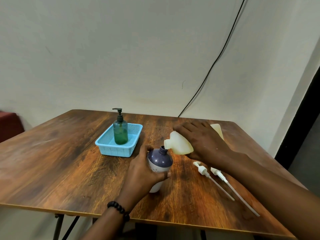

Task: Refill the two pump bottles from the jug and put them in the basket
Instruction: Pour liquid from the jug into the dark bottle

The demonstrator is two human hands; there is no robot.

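My left hand (142, 170) grips a white bottle with a purple shoulder (160, 161), upright on the table with its neck uncovered. My right hand (202, 141) holds the cream jug (180, 144) tilted on its side, its spout touching the bottle's neck. A green pump bottle (120, 131) with its black pump on stands in the light blue basket (110, 149) at the back left.
Two white pump heads with long tubes (202, 170) (220, 175) lie on the wooden table (60, 161) under my right forearm. A black cable (216, 59) runs down the wall behind the table. A dark red seat (8, 125) is at far left.
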